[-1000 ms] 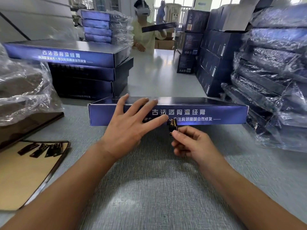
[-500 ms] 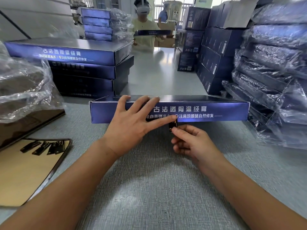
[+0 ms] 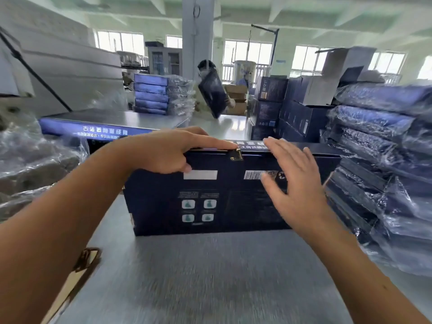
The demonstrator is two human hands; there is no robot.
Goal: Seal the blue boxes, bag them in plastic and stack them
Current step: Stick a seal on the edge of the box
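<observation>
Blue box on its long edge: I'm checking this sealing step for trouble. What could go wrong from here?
1. The blue box stands on its long edge on the table, gripped only at the top by the left hand; the right hand is open, so it may tip over.
2. The gold seal sticker wraps the top edge with only a left fingertip beside it; unpressed, it might lift or crease.

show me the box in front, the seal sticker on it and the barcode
box (image 3: 159, 211): head view, bare dark face left of the icons
seal sticker (image 3: 236, 155): head view, middle of the gold-edged tab at the top edge
barcode (image 3: 252, 175): head view, its uncovered striped part
</observation>
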